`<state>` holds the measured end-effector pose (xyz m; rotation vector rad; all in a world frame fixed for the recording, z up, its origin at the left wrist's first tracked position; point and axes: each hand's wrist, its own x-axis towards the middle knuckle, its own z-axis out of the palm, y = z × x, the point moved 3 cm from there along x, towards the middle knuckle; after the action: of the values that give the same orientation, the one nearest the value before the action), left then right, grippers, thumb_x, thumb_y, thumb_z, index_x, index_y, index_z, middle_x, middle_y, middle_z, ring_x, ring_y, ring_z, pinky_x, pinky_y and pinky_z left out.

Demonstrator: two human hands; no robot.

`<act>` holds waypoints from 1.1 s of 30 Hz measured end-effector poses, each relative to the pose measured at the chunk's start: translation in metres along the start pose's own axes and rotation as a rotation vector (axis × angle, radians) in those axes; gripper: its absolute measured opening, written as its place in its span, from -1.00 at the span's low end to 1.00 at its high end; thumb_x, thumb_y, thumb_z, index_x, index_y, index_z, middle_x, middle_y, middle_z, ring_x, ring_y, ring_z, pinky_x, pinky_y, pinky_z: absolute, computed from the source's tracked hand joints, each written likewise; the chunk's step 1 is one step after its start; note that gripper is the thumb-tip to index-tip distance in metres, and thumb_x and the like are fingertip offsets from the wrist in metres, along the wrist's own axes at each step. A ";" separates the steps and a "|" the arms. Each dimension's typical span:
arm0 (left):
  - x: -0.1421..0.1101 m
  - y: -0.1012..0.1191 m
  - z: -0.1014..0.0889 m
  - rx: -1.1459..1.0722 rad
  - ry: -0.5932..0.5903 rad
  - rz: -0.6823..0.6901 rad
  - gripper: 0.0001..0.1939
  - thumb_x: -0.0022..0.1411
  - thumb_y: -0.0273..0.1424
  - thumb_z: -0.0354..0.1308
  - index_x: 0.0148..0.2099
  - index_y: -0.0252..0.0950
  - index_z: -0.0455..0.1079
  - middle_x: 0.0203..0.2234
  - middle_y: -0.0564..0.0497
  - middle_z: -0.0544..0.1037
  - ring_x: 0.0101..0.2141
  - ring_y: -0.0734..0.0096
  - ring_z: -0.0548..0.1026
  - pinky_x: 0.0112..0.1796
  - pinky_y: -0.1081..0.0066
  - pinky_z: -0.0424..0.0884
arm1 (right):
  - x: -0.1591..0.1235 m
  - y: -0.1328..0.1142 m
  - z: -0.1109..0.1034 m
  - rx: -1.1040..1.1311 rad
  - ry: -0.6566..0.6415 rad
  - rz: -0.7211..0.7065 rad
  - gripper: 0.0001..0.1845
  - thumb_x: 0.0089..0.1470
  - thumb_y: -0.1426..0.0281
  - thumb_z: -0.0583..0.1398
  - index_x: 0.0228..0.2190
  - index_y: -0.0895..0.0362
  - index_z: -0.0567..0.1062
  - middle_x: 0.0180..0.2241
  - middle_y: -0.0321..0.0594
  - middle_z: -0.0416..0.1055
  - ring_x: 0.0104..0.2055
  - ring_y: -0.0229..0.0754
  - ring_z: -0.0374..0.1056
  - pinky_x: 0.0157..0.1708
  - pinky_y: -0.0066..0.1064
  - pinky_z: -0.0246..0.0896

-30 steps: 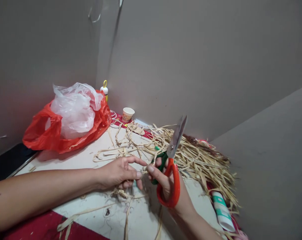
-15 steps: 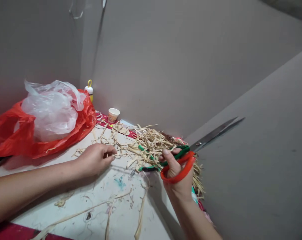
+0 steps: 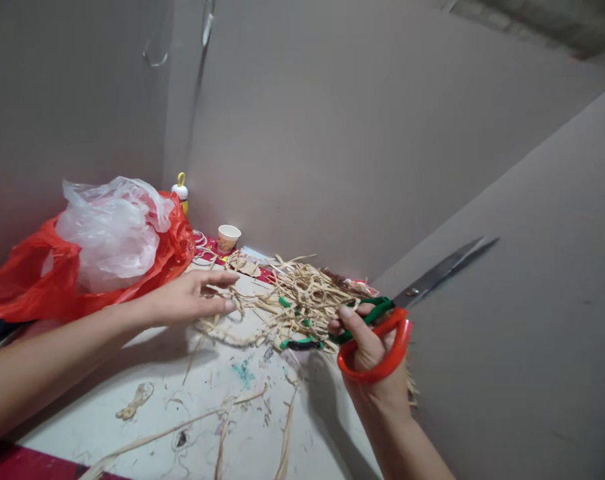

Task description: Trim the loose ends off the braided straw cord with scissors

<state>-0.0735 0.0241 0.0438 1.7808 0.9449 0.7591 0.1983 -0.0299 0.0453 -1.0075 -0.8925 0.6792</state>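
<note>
At right, the right hand grips the scissors by the handles, while the left hand, fingers parted, is near straw strips heaped on the far tabletop.

Slim L forearm at scene left was bare to edge of view, R forearm near right likewise bare, L hand & R hand were bare too, w/ slender fingers

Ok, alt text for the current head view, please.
A person's right hand holds red-and-green-handled scissors; the open left hand hovers above a white tabletop near tangled straw-colored strips. Beyond sit a paper cup and a red plastic bag.
</note>
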 end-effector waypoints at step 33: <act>-0.003 -0.047 0.069 -0.825 -0.005 -0.365 -0.56 -0.15 -0.31 0.40 -0.21 -0.41 0.44 -0.61 0.02 0.51 -0.64 0.55 0.40 -0.54 0.48 0.38 | -0.012 0.033 -0.008 -0.827 -0.432 -0.102 -0.64 -0.08 0.05 0.23 -0.50 0.08 0.33 -0.64 -0.39 0.24 -0.59 -0.28 0.17 -0.58 -0.45 0.11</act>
<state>-0.0310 0.0022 -0.0245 0.8642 0.7611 0.7540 0.1968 -0.0300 0.0096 -1.5547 -1.6669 0.4373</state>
